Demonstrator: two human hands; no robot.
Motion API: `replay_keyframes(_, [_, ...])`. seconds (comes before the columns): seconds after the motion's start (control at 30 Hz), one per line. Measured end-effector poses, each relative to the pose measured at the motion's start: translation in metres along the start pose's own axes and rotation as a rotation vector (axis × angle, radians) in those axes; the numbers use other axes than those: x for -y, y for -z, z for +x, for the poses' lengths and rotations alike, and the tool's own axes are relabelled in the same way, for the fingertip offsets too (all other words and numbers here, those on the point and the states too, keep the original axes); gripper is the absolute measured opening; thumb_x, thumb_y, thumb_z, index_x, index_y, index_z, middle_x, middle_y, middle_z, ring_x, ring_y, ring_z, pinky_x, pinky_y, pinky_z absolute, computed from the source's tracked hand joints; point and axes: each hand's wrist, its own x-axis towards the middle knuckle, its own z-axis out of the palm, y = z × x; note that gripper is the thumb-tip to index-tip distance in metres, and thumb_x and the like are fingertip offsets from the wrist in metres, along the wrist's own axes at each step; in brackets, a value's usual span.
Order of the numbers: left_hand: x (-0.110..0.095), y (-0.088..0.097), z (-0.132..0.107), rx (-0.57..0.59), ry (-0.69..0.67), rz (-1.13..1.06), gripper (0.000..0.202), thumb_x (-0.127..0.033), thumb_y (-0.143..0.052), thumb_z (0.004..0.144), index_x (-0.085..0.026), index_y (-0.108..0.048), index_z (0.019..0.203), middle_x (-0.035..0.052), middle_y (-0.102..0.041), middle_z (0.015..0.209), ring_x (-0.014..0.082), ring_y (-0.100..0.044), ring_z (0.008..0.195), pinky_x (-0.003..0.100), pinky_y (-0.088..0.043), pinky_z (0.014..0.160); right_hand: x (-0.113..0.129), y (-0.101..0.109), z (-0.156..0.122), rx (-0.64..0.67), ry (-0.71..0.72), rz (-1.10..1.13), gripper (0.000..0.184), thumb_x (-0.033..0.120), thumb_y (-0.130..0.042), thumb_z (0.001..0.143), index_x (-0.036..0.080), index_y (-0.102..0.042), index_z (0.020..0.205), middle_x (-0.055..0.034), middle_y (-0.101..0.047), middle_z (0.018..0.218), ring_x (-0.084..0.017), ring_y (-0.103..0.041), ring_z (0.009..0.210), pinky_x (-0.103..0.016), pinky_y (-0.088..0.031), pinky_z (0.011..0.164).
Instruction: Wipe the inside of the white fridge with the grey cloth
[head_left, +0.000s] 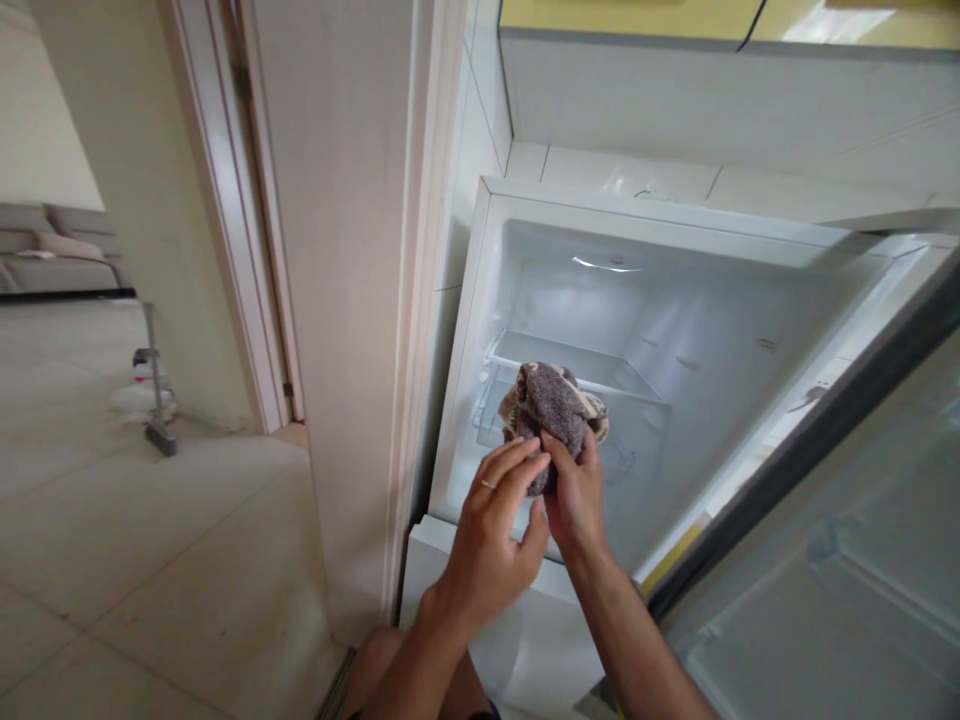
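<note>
A bunched grey-brown cloth (553, 400) with a cream patterned edge is in front of the fridge (457, 400) opening. My right hand (577, 495) grips it from below, thumb pressed on the near side. My left hand (499, 515), with a ring on one finger, is just left of it. Its fingers reach toward the cloth and the right thumb, and its own thumb stands apart. Whether the left fingertips touch the cloth is hard to tell. Behind the cloth, a clear shelf (600, 370) spans the lit white interior.
The open fridge door (847, 560) slants along the right. A white lower compartment front (525, 620) is below the opening. A pale door frame (360, 300) rises at left. Yellow cabinets (630, 15) hang above. A broom (159, 430) and a sofa (64, 250) are farther left.
</note>
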Motion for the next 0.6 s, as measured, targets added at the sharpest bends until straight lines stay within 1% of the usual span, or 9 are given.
replay_keyframes(0.07, [-0.004, -0.004, 0.000, 0.082, -0.040, 0.011, 0.068, 0.001, -0.047, 0.086, -0.024, -0.046, 0.149, 0.0111, -0.058, 0.149, 0.0209, -0.051, 0.143, 0.043, -0.048, 0.118, 0.009, 0.000, -0.011, 0.020, -0.012, 0.003, 0.045, 0.032, -0.083, 0.070, 0.025, -0.062, 0.109, 0.0053, -0.070, 0.090, -0.012, -0.064, 0.079, -0.024, -0.054, 0.075])
replay_keyframes(0.13, [-0.005, -0.009, -0.003, 0.145, -0.012, 0.038, 0.083, 0.000, -0.049, 0.081, -0.024, -0.032, 0.159, 0.0137, -0.050, 0.157, 0.0251, -0.046, 0.148, 0.047, -0.047, 0.119, 0.016, 0.003, -0.019, 0.043, -0.027, 0.001, 0.047, 0.033, -0.082, 0.072, 0.025, -0.062, 0.113, 0.0043, -0.069, 0.092, -0.012, -0.064, 0.080, -0.023, -0.055, 0.075])
replay_keyframes(0.2, [-0.005, -0.013, -0.007, 0.178, 0.021, 0.074, 0.096, -0.007, -0.058, 0.079, -0.023, -0.016, 0.164, 0.0179, -0.042, 0.161, 0.0320, -0.042, 0.150, 0.052, -0.048, 0.117, 0.019, 0.010, -0.026, 0.097, -0.026, -0.003, 0.052, 0.036, -0.080, 0.077, 0.026, -0.060, 0.123, -0.0003, -0.071, 0.108, -0.015, -0.067, 0.094, -0.027, -0.057, 0.088])
replay_keyframes(0.27, [-0.005, -0.016, -0.011, 0.149, 0.047, 0.129, 0.103, -0.014, -0.064, 0.080, -0.023, -0.008, 0.166, 0.0207, -0.045, 0.159, 0.0366, -0.047, 0.146, 0.054, -0.053, 0.111, 0.020, 0.018, -0.030, 0.187, -0.012, -0.026, 0.057, 0.039, -0.077, 0.082, 0.028, -0.057, 0.134, -0.0040, -0.067, 0.131, -0.020, -0.064, 0.119, -0.033, -0.051, 0.108])
replay_keyframes(0.33, [-0.004, -0.019, -0.013, 0.076, 0.106, 0.191, 0.098, -0.021, -0.067, 0.083, -0.025, -0.012, 0.165, 0.0211, -0.057, 0.147, 0.0372, -0.060, 0.134, 0.052, -0.059, 0.102, 0.021, 0.027, -0.032, 0.300, 0.015, -0.081, 0.059, 0.042, -0.074, 0.087, 0.029, -0.054, 0.141, -0.0045, -0.058, 0.148, -0.022, -0.053, 0.138, -0.037, -0.041, 0.121])
replay_keyframes(0.37, [-0.003, -0.021, -0.012, 0.040, 0.148, 0.215, 0.094, -0.024, -0.067, 0.084, -0.025, -0.018, 0.163, 0.0207, -0.064, 0.139, 0.0370, -0.065, 0.125, 0.051, -0.061, 0.097, 0.023, 0.031, -0.033, 0.354, 0.027, -0.117, 0.060, 0.043, -0.074, 0.088, 0.028, -0.055, 0.143, -0.0043, -0.055, 0.152, -0.023, -0.049, 0.143, -0.039, -0.037, 0.124])
replay_keyframes(0.43, [-0.001, -0.021, -0.008, 0.001, 0.251, 0.213, 0.084, -0.029, -0.070, 0.082, -0.024, -0.033, 0.157, 0.0196, -0.072, 0.124, 0.0369, -0.072, 0.110, 0.049, -0.063, 0.088, 0.028, 0.038, -0.035, 0.446, 0.042, -0.191, 0.063, 0.045, -0.073, 0.089, 0.028, -0.054, 0.146, -0.0042, -0.050, 0.158, -0.024, -0.044, 0.149, -0.043, -0.033, 0.127])
replay_keyframes(0.5, [0.000, -0.021, -0.001, 0.000, 0.376, 0.112, 0.076, -0.033, -0.072, 0.078, -0.022, -0.044, 0.148, 0.0173, -0.075, 0.113, 0.0353, -0.075, 0.099, 0.045, -0.063, 0.079, 0.036, 0.045, -0.037, 0.509, 0.038, -0.265, 0.065, 0.047, -0.072, 0.090, 0.030, -0.051, 0.149, -0.0037, -0.045, 0.162, -0.025, -0.038, 0.153, -0.048, -0.027, 0.129])
replay_keyframes(0.6, [0.002, -0.021, 0.011, -0.017, 0.616, -0.068, 0.060, -0.034, -0.070, 0.075, -0.025, -0.054, 0.132, 0.0102, -0.077, 0.099, 0.0293, -0.076, 0.083, 0.037, -0.059, 0.068, 0.044, 0.055, -0.036, 0.622, 0.018, -0.381, 0.064, 0.048, -0.069, 0.092, 0.032, -0.050, 0.151, -0.0031, -0.038, 0.166, -0.026, -0.031, 0.156, -0.052, -0.016, 0.131])
